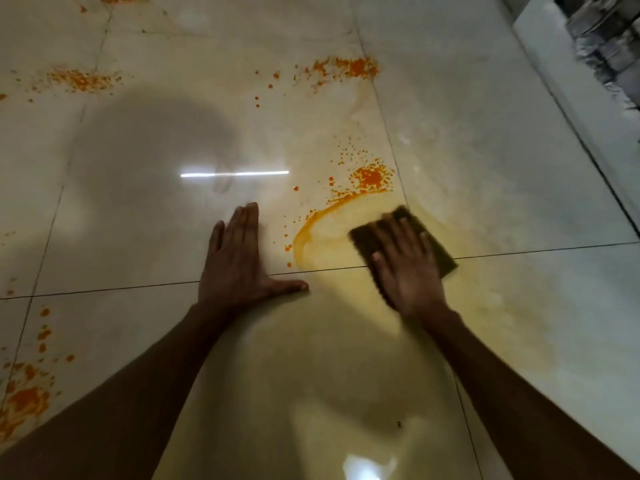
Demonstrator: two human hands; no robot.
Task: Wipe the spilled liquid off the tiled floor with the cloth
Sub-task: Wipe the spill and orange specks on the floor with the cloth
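Note:
Orange liquid is spilled over the glossy cream tiled floor (145, 216). The nearest orange puddle (371, 177) lies just beyond my right hand, with a curved orange smear (311, 220) trailing from it. My right hand (408, 268) presses flat on a dark brown folded cloth (438, 251), which rests on a yellowish wiped film. My left hand (239, 258) lies flat on the tile, fingers together and thumb spread out, holding nothing.
More orange splatter sits at the far middle (346, 68), far left (81, 79) and near left (24, 398). A pale raised ledge (571, 84) runs along the right side, with grey blurred objects (602, 36) behind it at the top right.

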